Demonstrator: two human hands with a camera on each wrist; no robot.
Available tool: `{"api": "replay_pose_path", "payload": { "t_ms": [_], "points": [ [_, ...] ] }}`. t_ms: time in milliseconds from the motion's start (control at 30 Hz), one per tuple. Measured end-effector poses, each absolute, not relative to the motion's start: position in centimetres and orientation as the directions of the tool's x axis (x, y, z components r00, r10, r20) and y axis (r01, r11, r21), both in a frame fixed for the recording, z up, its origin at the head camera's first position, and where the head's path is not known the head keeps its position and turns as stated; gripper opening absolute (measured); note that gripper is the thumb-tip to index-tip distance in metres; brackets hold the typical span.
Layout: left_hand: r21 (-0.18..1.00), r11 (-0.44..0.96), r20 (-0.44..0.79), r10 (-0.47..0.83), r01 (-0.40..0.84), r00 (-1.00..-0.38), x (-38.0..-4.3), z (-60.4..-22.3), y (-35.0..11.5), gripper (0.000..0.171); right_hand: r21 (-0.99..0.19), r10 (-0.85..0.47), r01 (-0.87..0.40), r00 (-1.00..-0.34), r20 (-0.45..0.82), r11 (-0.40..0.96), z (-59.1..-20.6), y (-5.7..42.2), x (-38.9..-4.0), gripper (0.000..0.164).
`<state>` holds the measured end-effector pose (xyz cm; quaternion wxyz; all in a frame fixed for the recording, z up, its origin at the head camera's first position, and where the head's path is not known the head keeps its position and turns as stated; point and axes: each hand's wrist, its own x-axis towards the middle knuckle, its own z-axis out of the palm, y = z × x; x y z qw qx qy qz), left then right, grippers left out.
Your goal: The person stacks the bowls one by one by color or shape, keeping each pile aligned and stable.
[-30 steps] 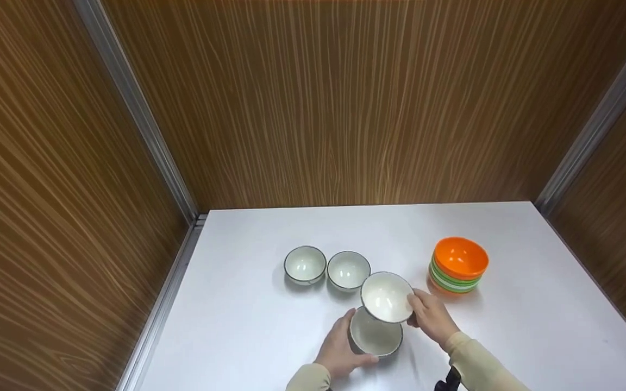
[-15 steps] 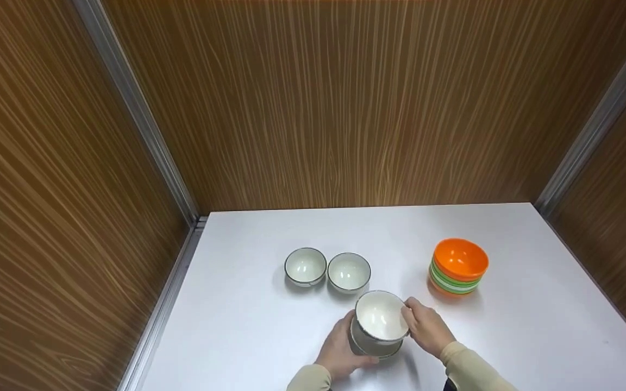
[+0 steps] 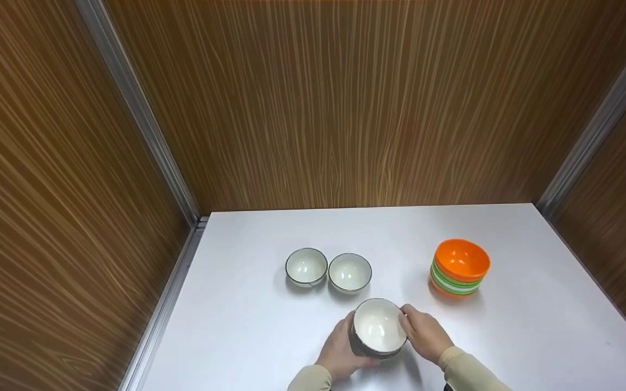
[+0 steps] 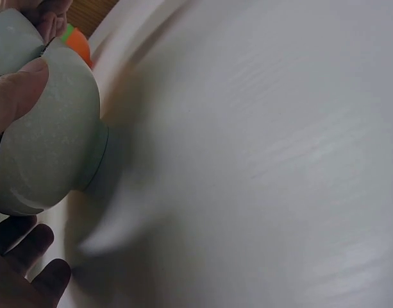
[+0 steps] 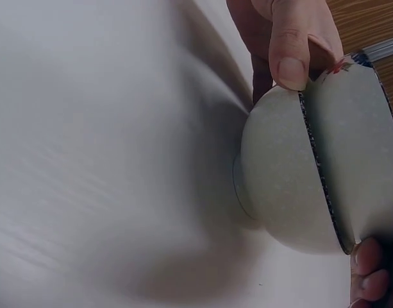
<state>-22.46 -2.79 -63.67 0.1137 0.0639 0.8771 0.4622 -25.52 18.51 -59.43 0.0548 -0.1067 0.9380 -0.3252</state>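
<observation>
Near the front of the table, my left hand [image 3: 340, 347] wraps round a pale grey-green lower bowl [image 5: 279, 173], its thumb at the rim. A second bowl [image 3: 379, 326], white inside with a dark rim, sits in the mouth of the lower one. My right hand [image 3: 426, 334] pinches this upper bowl at its right side. In the right wrist view, the upper bowl's outer wall shows a red and blue pattern by the rim. From the head view the lower bowl is mostly hidden beneath the upper one.
Two matching pale bowls, a left one [image 3: 306, 267] and a right one [image 3: 350, 272], stand side by side further back. A stack of orange and green bowls [image 3: 461, 262] stands at the right. Wood-grain panels [image 3: 345, 108] enclose the white table [image 3: 226, 326].
My right hand has brought the upper bowl down and toward me, from above the lower bowl's far side into its mouth. My left hand has stayed on the lower bowl.
</observation>
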Motion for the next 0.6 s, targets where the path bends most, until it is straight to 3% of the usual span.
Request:
{"api": "replay_pose_path", "payload": {
  "t_ms": [600],
  "points": [
    [0.821,0.57,-0.129,0.224,0.022,-0.966,-22.47,-63.97,-2.89,0.121,-0.555,-0.23,-0.179,-0.973,-0.023,0.812,-60.08,17.95,-25.32,0.03]
  ]
}}
